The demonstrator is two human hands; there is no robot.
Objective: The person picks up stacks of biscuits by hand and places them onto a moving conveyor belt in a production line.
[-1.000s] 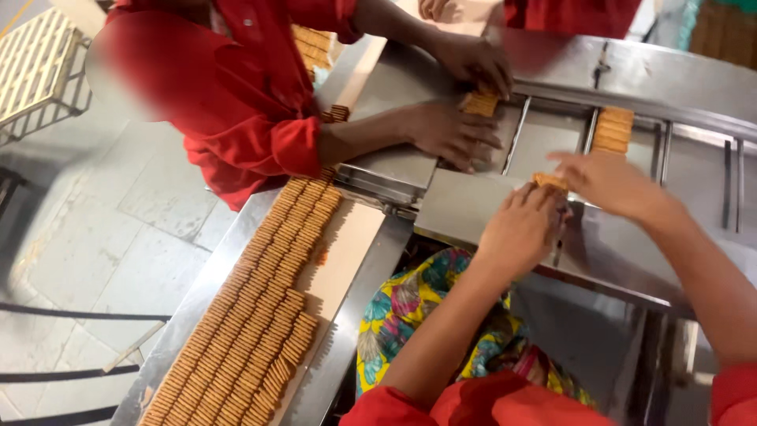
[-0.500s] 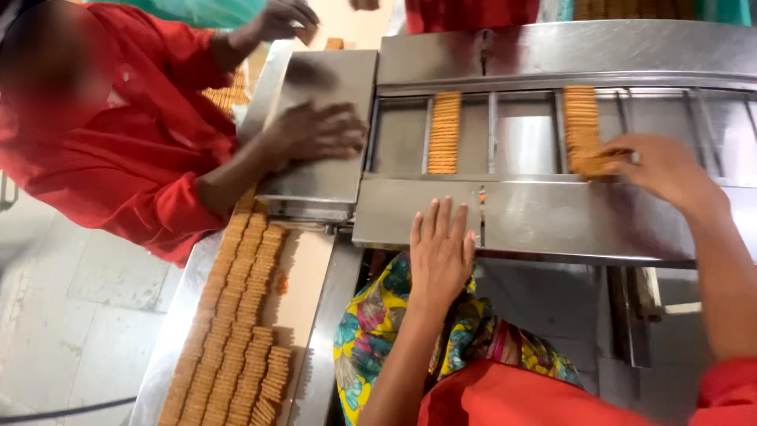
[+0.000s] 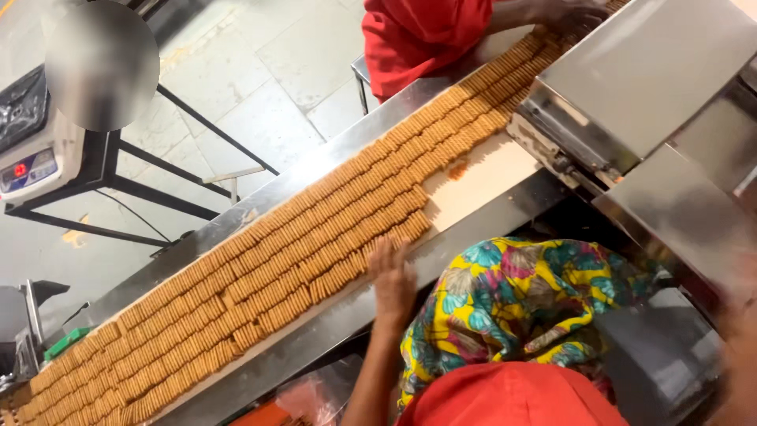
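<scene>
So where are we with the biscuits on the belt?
Done: long rows of biscuits already lie stacked on edge along the belt. In hand: the left hand rests open at the near row's end, holding nothing. Left: the bare belt stretch up to the steel machine carries only a few crumbs. The right hand is a blur at the frame's edge.

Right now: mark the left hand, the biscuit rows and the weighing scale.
left hand (image 3: 392,278), head view, back of the hand at the belt's near edge.
biscuit rows (image 3: 260,268), head view, middle of the rows on the belt.
weighing scale (image 3: 35,158), head view, its front panel.
</scene>
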